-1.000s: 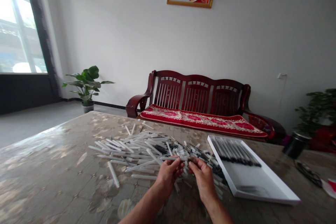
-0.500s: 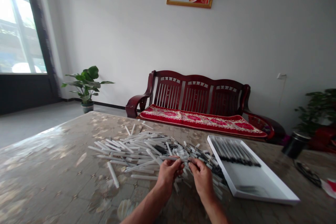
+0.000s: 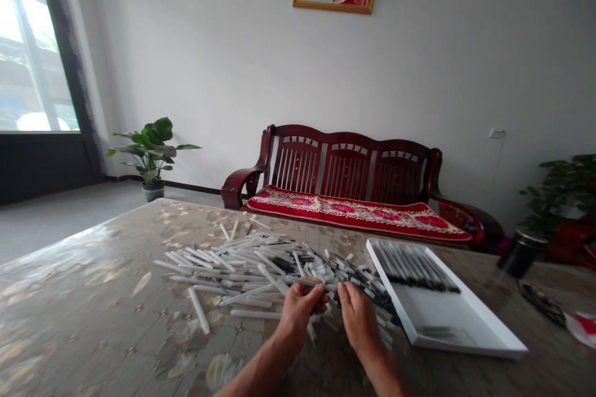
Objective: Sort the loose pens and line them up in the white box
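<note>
My left hand (image 3: 298, 309) is closed in a pinch on a whitish, see-through pen barrel (image 3: 305, 282), which lies level and points toward my other hand. Close by on the right, my right hand (image 3: 358, 315) has thumb and fingers pressed together near the barrel's right end; whatever is between them is too small to make out. Both hands hover over the near side of a loose heap of white pen barrels (image 3: 209, 260). Darker parts, black and clear pieces like pen caps (image 3: 367, 279), lie at the heap's right side.
Right of the heap stands a shallow white box (image 3: 484, 336) with a row of black-ended pens (image 3: 414, 267) at its far end. A patterned cover lies over the table (image 3: 116, 298). A dark cable (image 3: 542, 304) and black pot (image 3: 521, 254) are at right, a red wooden bench (image 3: 349, 167) behind.
My right hand's fingers have shifted slightly right and straightened a little near the barrel's end. My left hand keeps its pinch. The whole view has moved slightly.
</note>
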A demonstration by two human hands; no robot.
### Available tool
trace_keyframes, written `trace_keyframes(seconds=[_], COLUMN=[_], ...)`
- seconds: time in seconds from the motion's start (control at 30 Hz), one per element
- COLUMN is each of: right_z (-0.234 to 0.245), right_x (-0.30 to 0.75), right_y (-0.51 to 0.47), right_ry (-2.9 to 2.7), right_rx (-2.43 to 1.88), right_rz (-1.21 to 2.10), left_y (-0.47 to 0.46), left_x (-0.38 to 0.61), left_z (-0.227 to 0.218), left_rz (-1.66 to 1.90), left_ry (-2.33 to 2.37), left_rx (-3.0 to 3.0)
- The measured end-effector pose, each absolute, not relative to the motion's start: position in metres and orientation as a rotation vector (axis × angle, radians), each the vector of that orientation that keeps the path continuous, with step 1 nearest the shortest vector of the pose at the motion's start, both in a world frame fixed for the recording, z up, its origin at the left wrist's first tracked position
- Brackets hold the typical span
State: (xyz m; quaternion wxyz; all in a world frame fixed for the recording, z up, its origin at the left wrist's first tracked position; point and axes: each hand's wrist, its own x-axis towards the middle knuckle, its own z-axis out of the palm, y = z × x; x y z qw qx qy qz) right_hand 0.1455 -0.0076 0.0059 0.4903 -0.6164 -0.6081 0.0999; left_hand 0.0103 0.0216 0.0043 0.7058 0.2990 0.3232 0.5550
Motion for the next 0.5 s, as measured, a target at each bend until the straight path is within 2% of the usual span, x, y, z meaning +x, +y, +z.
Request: trace_keyframes(seconds=[0.17, 0.5], right_z=[0.0129, 0.0099], right_x=[0.1451, 0.1458], right_y=[-0.0123, -0.0118], right_ry=[-1.501, -1.51], right_rx=[-1.4, -1.492], right_rz=[0.365, 0.35], left_y=[0.0213, 0.0217], left_x=[0.0075, 0.0083], left_z=[0.0083, 0.006], left_rz=[1.228, 1.2], left_ry=[0.718, 0.742], left_rx=[0.65, 0.649])
